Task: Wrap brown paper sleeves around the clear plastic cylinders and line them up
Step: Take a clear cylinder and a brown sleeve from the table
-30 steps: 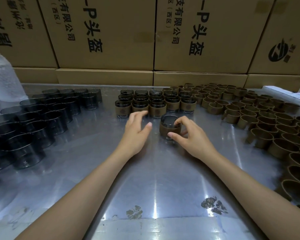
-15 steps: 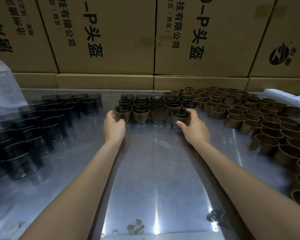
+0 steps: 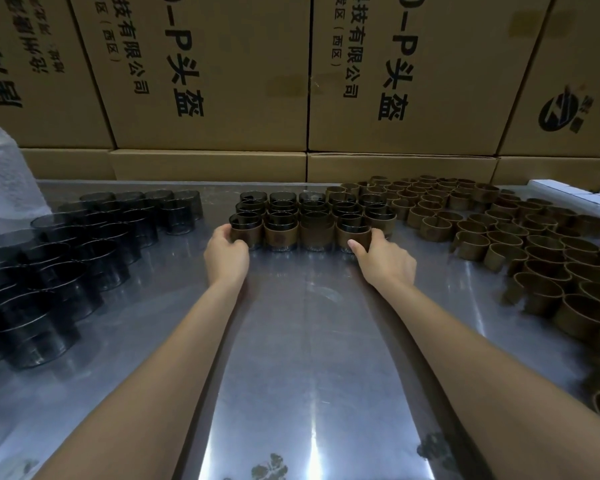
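Bracketing the front row of sleeved cylinders [image 3: 310, 233], the left hand [image 3: 226, 252] grips one end and the right hand [image 3: 383, 254] the other, apparently squaring it.

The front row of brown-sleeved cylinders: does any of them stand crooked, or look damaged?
Nothing stands out. The four brown-sleeved clear plastic cylinders in the front row stand upright, side by side. The left hand holds one end and the right hand the other. The steel table shows only dark smudges near the front edge.

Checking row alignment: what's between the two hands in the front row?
In the head view, the left hand holds the end sleeved cylinder, the right hand the newest one; between stand two more sleeved cylinders, touching side by side.
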Demonstrator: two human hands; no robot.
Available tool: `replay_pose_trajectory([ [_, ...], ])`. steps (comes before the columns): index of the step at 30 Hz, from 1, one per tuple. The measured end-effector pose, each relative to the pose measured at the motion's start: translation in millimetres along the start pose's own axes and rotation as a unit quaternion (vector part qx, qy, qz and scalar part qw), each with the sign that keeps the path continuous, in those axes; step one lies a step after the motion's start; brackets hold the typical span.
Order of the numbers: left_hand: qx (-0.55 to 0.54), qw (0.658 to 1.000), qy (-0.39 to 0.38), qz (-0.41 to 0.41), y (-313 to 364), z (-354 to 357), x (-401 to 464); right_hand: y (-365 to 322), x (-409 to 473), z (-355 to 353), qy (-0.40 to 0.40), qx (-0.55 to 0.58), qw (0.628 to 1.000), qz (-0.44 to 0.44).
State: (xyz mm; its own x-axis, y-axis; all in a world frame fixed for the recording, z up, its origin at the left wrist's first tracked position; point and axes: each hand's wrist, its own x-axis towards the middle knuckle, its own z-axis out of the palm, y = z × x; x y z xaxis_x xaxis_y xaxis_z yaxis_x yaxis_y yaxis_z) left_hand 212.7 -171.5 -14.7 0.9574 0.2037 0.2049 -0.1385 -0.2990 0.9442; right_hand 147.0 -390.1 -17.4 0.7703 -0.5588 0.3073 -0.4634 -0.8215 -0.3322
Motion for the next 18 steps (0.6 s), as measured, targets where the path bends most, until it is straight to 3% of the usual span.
replay_pose_trajectory([
  [8, -0.008, 1.0, 0.016, -0.009, -3, 2, 2, -1, -1, 0, 0.005, -0.016, 1.0, 0.001],
  [14, 0.013, 0.997, 0.072, -0.006, -5, -1, 22, 7, -3, -6, 0.078, 0.2, 0.973, 0.088],
  [18, 0.107, 0.992, 0.064, 0.02, -11, -9, 46, 9, -10, -4, 0.041, 0.145, 0.987, 0.051],
])
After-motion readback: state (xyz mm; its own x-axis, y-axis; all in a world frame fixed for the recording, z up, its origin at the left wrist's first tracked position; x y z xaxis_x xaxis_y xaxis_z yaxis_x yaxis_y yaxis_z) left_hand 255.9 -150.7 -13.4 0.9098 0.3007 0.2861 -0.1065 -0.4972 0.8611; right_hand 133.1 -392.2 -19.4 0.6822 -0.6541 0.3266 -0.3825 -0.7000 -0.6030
